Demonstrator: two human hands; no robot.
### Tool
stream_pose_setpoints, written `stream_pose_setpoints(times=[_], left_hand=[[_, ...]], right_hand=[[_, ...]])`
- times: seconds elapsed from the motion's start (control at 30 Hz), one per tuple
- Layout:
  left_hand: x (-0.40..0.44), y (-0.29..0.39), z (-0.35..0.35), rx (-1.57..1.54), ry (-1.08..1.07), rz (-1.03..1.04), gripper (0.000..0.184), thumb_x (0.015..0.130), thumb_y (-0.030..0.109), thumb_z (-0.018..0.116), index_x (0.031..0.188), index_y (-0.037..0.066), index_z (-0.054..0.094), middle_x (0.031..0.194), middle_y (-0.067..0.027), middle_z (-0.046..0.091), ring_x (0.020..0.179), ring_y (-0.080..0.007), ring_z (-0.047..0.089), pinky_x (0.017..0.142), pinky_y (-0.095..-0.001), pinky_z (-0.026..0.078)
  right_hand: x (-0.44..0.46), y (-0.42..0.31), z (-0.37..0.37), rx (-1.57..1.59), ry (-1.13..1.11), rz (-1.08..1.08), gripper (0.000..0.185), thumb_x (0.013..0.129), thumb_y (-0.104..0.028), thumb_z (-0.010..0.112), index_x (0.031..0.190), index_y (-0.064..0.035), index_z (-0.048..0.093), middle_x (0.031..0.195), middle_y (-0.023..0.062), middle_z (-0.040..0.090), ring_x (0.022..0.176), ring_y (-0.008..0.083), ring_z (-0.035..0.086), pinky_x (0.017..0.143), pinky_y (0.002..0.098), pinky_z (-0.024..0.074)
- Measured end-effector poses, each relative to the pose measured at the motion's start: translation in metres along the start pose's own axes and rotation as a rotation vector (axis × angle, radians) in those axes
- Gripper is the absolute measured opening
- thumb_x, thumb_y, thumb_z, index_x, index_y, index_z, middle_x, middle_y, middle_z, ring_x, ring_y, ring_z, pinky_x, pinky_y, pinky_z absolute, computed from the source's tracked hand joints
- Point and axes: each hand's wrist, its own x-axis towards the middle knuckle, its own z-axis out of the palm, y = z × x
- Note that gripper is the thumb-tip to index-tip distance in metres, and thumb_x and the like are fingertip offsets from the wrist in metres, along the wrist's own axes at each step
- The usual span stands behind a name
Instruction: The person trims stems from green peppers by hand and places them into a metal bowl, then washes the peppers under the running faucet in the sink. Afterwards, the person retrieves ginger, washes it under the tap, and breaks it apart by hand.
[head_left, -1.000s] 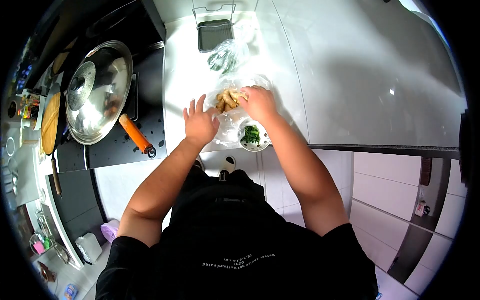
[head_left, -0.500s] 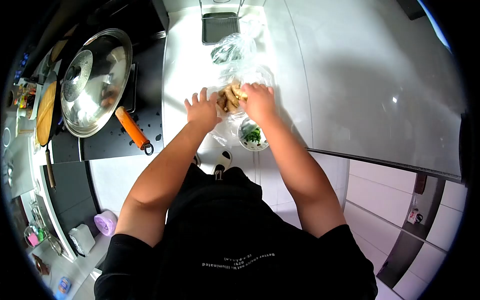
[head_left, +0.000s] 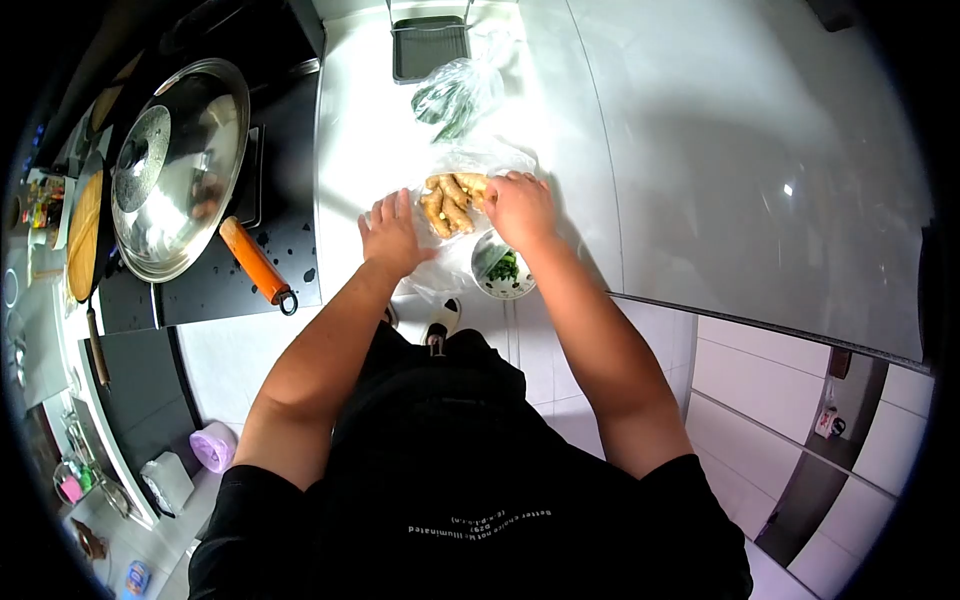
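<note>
Nearest, the black shirt [head_left: 480, 565] carries upside-down lettering reading "Better choice not" and "Illuminated", with smaller characters too tiny to read surely. Beyond it, a bowl [head_left: 506, 293] of chopped greens [head_left: 503, 266] sits just nearer than the ginger [head_left: 455, 208], which lies on a clear plastic bag [head_left: 490, 156]. Left of the ginger, the left hand [head_left: 391, 238] spreads its fingers, grasping nothing visible; at its right end, the right hand [head_left: 522, 212] curls, whether gripping ginger or plastic I cannot tell. Past the ginger lies bagged greenery [head_left: 452, 98].

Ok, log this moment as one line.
left hand: open, beside ginger | right hand: fingertips at ginger | bag: around ginger | bowl: near right hand, greens inside
</note>
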Motion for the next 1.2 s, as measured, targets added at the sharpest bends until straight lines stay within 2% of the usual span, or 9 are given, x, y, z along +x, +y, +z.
stream_pose_setpoints(times=[0.27,0.3,0.5,0.6,0.7,0.83,0.93,1.1,1.2], left_hand=[[0.004,-0.021,0.032,-0.047,0.256,0.041,0.110,0.064,0.051,0.078,0.146,0.008,0.019,0.146,-0.0089,0.030,0.136,-0.0278,0.025,0.108,-0.0462,0.026],[0.002,-0.024,0.033,-0.087,0.324,0.092,0.108,0.064,0.050,0.078,0.145,0.008,0.021,0.145,-0.0098,0.031,0.136,-0.0282,0.027,0.108,-0.0464,0.026],[-0.022,-0.026,0.010,-0.199,0.520,0.485,0.086,0.070,0.042,0.076,0.140,0.013,0.035,0.139,-0.0153,0.037,0.128,-0.0332,0.037,0.107,-0.0482,0.027],[-0.019,-0.021,0.011,-0.348,0.601,0.427,0.081,0.074,0.040,0.074,0.140,0.012,0.036,0.136,-0.0137,0.041,0.122,-0.0326,0.042,0.103,-0.0475,0.030],[-0.015,-0.009,-0.001,-0.392,0.756,0.374,0.063,0.078,0.033,0.071,0.131,0.011,0.046,0.126,-0.0120,0.049,0.113,-0.0316,0.047,0.097,-0.0456,0.035],[-0.009,0.001,-0.012,-0.514,0.777,0.263,0.033,0.078,0.017,0.067,0.109,0.010,0.058,0.110,-0.0088,0.054,0.103,-0.0298,0.051,0.089,-0.0417,0.039],[0.001,-0.008,-0.002,-0.549,0.752,0.152,0.032,0.076,0.015,0.069,0.107,0.012,0.060,0.107,-0.0077,0.055,0.099,-0.0292,0.052,0.086,-0.0415,0.040],[-0.006,-0.019,0.018,-0.394,0.629,0.373,0.023,0.072,0.013,0.070,0.095,0.013,0.066,0.102,-0.0042,0.058,0.097,-0.0267,0.053,0.082,-0.0397,0.042],[-0.008,-0.023,0.028,-0.315,0.625,0.410,0.012,0.072,0.016,0.071,0.084,0.013,0.070,0.102,-0.0039,0.059,0.098,-0.0254,0.054,0.082,-0.0391,0.042]], right_hand=[[-0.006,-0.033,0.019,-0.202,-0.112,-0.059,0.035,0.071,-0.040,0.074,0.089,-0.0106,0.066,0.100,0.0074,0.065,0.101,0.0246,0.058,0.090,0.0412,0.0396],[-0.004,-0.038,0.014,-0.223,-0.212,-0.035,0.043,0.070,-0.046,0.074,0.093,-0.0096,0.067,0.106,0.0073,0.065,0.103,0.0239,0.058,0.092,0.0411,0.0380],[-0.002,-0.041,0.016,-0.260,-0.262,0.000,0.034,0.069,-0.042,0.072,0.083,-0.0109,0.071,0.092,0.0064,0.068,0.096,0.0221,0.060,0.087,0.0407,0.0385],[0.002,-0.035,0.006,-0.135,-0.275,0.095,0.030,0.070,-0.037,0.070,0.085,-0.0107,0.071,0.090,0.0086,0.069,0.098,0.0235,0.060,0.089,0.0385,0.0392],[-0.003,-0.024,0.010,-0.057,-0.204,0.054,0.033,0.071,-0.039,0.070,0.086,-0.0100,0.071,0.087,0.0103,0.068,0.091,0.0251,0.062,0.086,0.0395,0.0419],[-0.010,-0.012,0.016,0.128,-0.146,0.009,0.034,0.072,-0.041,0.070,0.087,-0.0099,0.070,0.087,0.0103,0.068,0.087,0.0268,0.063,0.082,0.0404,0.0455],[0.002,-0.007,0.002,0.379,-0.116,0.204,0.032,0.074,-0.040,0.070,0.086,-0.0099,0.070,0.087,0.0105,0.068,0.085,0.0278,0.063,0.080,0.0385,0.0481],[0.008,-0.020,0.005,-0.058,-0.194,-0.117,0.036,0.076,-0.040,0.069,0.094,-0.0088,0.064,0.092,0.0102,0.068,0.091,0.0258,0.063,0.083,0.0408,0.0453],[-0.001,-0.043,0.023,-0.124,-0.171,-0.042,0.044,0.071,-0.038,0.074,0.099,-0.0070,0.059,0.087,0.0115,0.067,0.086,0.0271,0.064,0.080,0.0403,0.0448]])
